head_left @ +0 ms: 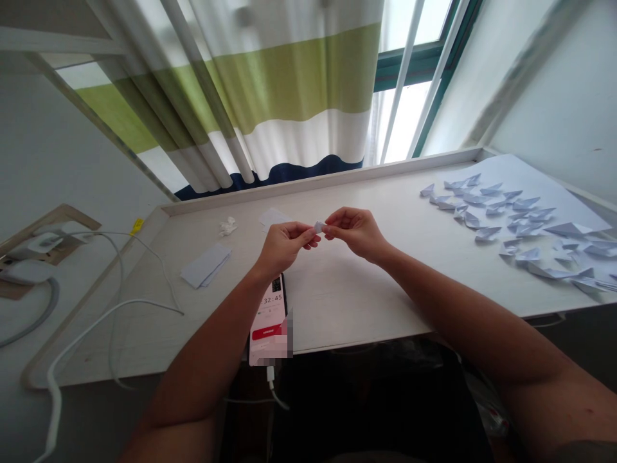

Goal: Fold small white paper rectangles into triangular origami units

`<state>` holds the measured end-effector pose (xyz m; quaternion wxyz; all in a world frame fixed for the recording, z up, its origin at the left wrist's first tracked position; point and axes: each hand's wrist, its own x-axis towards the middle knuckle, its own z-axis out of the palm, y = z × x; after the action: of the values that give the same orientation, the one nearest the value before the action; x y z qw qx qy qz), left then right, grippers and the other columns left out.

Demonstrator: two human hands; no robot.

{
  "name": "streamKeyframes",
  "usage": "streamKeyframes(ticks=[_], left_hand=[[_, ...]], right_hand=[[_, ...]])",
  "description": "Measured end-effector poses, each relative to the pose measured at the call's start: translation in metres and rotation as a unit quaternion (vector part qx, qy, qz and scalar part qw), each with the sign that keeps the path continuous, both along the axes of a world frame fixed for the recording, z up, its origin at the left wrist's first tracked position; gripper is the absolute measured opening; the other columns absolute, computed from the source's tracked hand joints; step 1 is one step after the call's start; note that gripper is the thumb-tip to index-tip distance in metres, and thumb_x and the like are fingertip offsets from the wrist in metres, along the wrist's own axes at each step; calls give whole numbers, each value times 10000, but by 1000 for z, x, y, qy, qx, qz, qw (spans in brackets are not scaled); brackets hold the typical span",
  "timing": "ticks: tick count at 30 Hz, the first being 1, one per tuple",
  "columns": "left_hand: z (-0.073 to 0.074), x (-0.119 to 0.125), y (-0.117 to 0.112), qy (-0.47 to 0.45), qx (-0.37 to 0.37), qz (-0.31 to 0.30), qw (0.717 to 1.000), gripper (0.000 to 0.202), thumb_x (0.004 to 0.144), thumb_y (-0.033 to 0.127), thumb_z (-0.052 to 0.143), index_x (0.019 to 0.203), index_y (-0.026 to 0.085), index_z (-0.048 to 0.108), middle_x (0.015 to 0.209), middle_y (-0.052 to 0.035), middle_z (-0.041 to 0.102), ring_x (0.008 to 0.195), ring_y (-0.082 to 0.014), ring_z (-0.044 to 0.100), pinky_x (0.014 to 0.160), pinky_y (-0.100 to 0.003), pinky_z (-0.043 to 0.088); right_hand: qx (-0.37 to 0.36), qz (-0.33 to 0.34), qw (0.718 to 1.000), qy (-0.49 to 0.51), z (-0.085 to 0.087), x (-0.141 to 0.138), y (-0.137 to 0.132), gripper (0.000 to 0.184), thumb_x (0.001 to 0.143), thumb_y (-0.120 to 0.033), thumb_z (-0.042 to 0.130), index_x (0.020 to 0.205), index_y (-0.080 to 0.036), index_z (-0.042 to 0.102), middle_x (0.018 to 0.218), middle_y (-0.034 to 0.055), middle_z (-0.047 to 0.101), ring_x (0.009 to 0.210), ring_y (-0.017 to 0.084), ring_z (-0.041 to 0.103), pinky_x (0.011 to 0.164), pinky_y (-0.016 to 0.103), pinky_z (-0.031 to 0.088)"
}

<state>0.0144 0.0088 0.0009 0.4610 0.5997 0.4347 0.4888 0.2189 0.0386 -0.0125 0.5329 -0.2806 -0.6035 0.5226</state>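
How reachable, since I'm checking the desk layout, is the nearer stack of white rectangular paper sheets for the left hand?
Probably yes: the stack lies left of the left hand, with nothing visible between. The hand may need to release its small folded white paper first.

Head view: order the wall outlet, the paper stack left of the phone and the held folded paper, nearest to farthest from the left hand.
1. Folded paper, held in the left hand.
2. Paper stack, on the tabletop to its left.
3. Wall outlet, at the far left.
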Motion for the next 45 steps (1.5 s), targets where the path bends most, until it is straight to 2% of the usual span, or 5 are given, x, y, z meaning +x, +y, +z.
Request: streamKeyframes(ticks=[10, 17, 22, 31, 45], left_hand=[[1, 1, 1, -68, -41, -4, 997, 503, 691, 517, 999, 918, 191, 690, 745, -48, 806, 683, -190, 757, 697, -321, 579], [0, 4, -4, 110, 188, 102, 971, 245, 887, 453, 861, 902, 225, 772, 914, -41, 800, 888, -200, 745, 821, -335, 587], [1, -1, -3, 157, 243, 74, 954, 180, 898, 416, 858, 977, 255, 851, 1006, -65, 832, 938, -229, 748, 883, -378, 600], [2, -5, -3, 117, 156, 2, 981, 325, 886, 479, 867, 1085, 222, 871, 1059, -100, 860, 966, -259, 808, 919, -408, 648], [-3, -4, 0, 133, 162, -57, 976, 390, 931, 479, 825, 1185, 185, 798, 1095, -111, 860, 1020, -268, 832, 960, -420, 664]], right_hand=[[0, 27, 1000, -8, -5, -8, -6, 481, 723, -610, 964, 918, -192, 825, 868, 55, 826, 817, 211, 770, 819, 410, 669], [1, 1, 1000, 3, -8, -8, -4, 505, 732, -605, 963, 994, -209, 789, 855, 39, 810, 778, 195, 765, 791, 388, 671], [26, 4, 1000, -10, -7, -6, -5, 487, 774, -589, 942, 1043, -213, 789, 878, 44, 805, 818, 208, 778, 825, 411, 681], [118, -12, 990, -75, -8, -2, -5, 387, 909, -554, 836, 1113, -227, 795, 975, 66, 824, 913, 230, 786, 904, 441, 666], [227, -60, 959, -159, -12, -3, -6, 245, 1002, -312, 703, 1205, -244, 822, 960, 61, 774, 873, 214, 751, 821, 407, 675]])
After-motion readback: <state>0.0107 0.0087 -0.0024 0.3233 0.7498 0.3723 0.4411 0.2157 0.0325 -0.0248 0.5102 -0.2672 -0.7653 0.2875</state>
